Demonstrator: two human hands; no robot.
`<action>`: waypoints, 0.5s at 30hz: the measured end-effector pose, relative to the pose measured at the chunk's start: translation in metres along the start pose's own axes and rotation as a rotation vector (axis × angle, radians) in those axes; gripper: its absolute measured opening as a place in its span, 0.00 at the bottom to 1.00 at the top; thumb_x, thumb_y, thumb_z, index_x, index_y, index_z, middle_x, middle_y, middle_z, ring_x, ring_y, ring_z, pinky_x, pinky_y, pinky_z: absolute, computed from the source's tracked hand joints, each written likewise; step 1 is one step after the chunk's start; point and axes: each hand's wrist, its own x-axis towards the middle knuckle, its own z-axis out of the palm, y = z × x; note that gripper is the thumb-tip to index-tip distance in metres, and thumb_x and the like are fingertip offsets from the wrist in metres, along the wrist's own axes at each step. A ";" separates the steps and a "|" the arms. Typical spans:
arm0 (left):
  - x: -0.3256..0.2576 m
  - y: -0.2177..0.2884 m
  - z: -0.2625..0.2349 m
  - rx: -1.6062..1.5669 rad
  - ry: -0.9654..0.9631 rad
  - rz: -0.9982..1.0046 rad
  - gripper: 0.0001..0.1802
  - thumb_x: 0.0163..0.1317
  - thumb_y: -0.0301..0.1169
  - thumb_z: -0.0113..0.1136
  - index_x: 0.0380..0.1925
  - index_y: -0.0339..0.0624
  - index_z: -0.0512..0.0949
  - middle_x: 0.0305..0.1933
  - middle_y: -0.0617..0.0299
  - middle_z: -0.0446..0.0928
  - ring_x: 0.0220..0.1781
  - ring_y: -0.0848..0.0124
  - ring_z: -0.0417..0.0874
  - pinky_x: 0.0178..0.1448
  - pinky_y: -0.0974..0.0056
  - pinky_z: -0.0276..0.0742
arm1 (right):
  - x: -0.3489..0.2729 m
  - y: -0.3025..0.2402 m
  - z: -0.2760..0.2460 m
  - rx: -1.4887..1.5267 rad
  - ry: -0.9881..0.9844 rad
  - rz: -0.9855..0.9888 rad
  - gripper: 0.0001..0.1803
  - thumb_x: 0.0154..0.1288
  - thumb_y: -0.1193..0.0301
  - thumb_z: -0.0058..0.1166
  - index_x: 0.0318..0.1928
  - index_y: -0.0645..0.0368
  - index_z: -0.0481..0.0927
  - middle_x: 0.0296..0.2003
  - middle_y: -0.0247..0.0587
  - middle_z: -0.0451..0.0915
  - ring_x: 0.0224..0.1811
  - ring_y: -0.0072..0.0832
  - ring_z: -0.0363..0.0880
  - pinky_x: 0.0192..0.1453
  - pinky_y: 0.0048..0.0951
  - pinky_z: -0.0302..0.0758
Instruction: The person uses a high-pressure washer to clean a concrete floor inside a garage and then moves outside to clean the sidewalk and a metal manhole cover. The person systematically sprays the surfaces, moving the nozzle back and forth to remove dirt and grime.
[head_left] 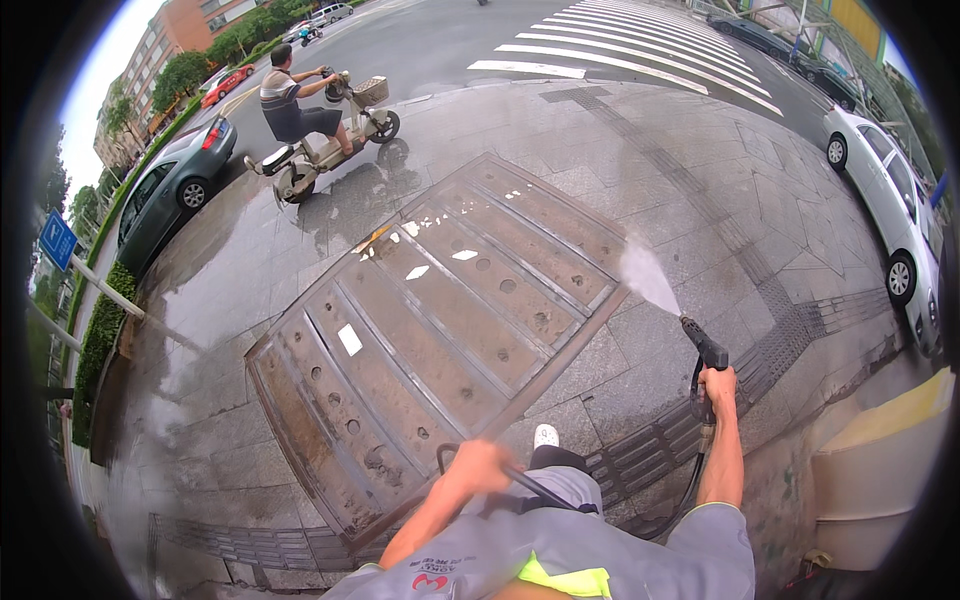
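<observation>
My right hand (718, 387) grips a black pressure-washer gun (703, 362) that points up and to the left. A white fan of water (647, 276) sprays from its nozzle onto the stone paving beside a large rusty metal cover plate (440, 330). My left hand (482, 465) is closed on the black hose (530, 484), which loops in front of my body. Below it shows my leg in grey trousers with a white shoe (545, 435) at the plate's near edge.
A person rides an electric scooter (320, 140) across the wet pavement at the upper left. A grey car (170, 185) is parked at left, a white car (893, 205) at right. A zebra crossing (640, 45) lies ahead. A pale bin (875, 480) stands at lower right.
</observation>
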 end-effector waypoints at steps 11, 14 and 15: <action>-0.026 -0.005 0.005 0.060 -0.060 -0.035 0.17 0.58 0.47 0.69 0.24 0.43 0.85 0.24 0.46 0.81 0.31 0.43 0.84 0.38 0.46 0.79 | -0.002 0.027 -0.061 -0.096 0.299 0.040 0.13 0.45 0.73 0.55 0.25 0.75 0.80 0.18 0.51 0.80 0.17 0.40 0.80 0.23 0.42 0.74; -0.027 -0.003 0.003 0.087 -0.059 -0.030 0.18 0.57 0.47 0.70 0.23 0.42 0.85 0.22 0.46 0.81 0.29 0.43 0.83 0.37 0.47 0.79 | 0.004 0.036 -0.068 -0.119 0.326 0.033 0.13 0.45 0.73 0.54 0.25 0.75 0.80 0.18 0.52 0.80 0.16 0.40 0.80 0.24 0.42 0.75; -0.027 -0.003 0.001 0.097 -0.078 -0.031 0.18 0.58 0.48 0.68 0.25 0.44 0.86 0.23 0.46 0.81 0.30 0.42 0.84 0.38 0.46 0.79 | 0.005 0.038 -0.067 -0.131 0.319 0.035 0.13 0.45 0.73 0.54 0.25 0.75 0.80 0.18 0.52 0.80 0.16 0.41 0.80 0.24 0.42 0.75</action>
